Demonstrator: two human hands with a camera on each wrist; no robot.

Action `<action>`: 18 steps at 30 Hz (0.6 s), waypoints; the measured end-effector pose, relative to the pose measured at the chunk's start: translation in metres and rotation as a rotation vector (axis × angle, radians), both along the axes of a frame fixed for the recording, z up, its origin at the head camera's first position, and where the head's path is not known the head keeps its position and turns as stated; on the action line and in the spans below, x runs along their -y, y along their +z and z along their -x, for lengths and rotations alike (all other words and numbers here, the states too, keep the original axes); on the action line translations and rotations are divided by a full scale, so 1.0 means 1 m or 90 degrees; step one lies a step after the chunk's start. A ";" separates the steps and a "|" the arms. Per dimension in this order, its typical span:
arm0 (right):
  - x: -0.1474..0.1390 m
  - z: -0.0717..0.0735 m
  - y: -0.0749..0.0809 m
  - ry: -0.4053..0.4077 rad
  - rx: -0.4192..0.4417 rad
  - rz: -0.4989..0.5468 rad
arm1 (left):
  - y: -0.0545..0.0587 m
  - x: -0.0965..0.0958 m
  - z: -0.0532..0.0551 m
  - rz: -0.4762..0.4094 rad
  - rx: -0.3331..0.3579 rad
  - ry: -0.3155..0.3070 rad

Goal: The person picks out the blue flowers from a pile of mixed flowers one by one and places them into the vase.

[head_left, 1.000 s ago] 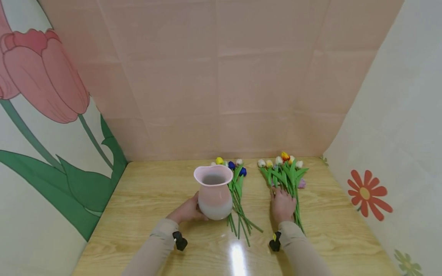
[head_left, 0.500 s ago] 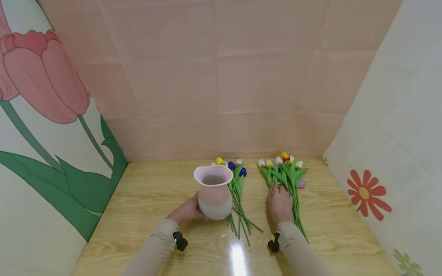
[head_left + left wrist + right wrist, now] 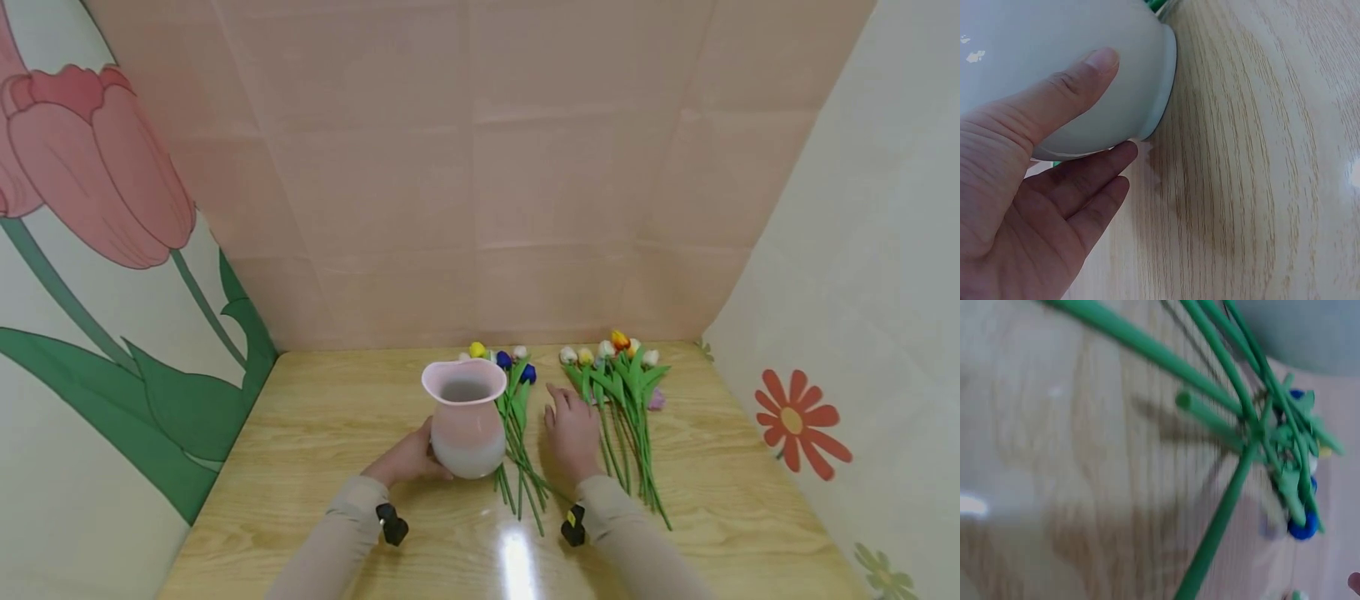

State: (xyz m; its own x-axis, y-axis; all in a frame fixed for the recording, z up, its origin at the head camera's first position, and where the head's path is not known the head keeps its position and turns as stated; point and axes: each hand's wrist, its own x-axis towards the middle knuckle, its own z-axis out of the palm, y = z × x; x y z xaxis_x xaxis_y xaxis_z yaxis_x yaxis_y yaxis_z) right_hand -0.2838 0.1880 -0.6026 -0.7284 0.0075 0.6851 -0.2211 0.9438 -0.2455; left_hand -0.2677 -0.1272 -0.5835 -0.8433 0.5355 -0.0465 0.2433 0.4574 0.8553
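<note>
My left hand (image 3: 407,458) holds a pink and white vase (image 3: 467,433) with a flared rim. In the left wrist view its thumb lies on the vase's pale side (image 3: 1085,37), and other fingers reach round near the base. Behind and right of the vase lies a bunch of artificial tulips (image 3: 517,406) with blue, yellow and pale heads. Between that bunch and a second tulip bunch (image 3: 633,383), my right hand (image 3: 573,429) hovers with fingers loosely extended and nothing held. The right wrist view shows crossing green stems (image 3: 1222,512), blurred, and just one fingertip at its edge.
A wood-grain table (image 3: 330,400) bears everything. Behind it rises a creased pink backdrop (image 3: 480,200). Side panels carry a large printed tulip (image 3: 97,158) on the left and a red flower (image 3: 793,421) on the right.
My right hand has lifted off the right tulip bunch and moved left toward the other bunch, uncovering more stems. My left hand and the vase have stayed in place.
</note>
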 end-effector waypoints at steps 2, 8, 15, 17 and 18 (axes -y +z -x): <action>0.007 -0.002 0.001 0.020 -0.002 -0.005 | 0.000 0.000 0.000 -0.003 -0.001 -0.001; 0.024 -0.006 -0.003 0.099 0.061 0.014 | 0.002 0.000 -0.002 -0.013 0.007 -0.001; 0.042 -0.004 -0.008 0.170 0.237 0.044 | 0.003 0.000 -0.003 -0.029 0.004 -0.001; 0.044 -0.002 -0.011 0.167 0.284 0.025 | 0.003 0.000 -0.003 -0.028 0.005 0.000; 0.045 -0.001 -0.012 0.166 0.301 0.013 | 0.003 0.000 -0.003 -0.027 0.008 0.000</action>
State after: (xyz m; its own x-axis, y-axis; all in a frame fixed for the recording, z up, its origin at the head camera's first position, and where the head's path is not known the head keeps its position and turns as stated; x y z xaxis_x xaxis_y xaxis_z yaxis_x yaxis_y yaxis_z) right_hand -0.2827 0.1430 -0.6150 -0.9369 -0.2046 0.2834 -0.3079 0.8669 -0.3921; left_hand -0.2644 -0.1270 -0.5808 -0.8430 0.5368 -0.0351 0.2316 0.4211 0.8770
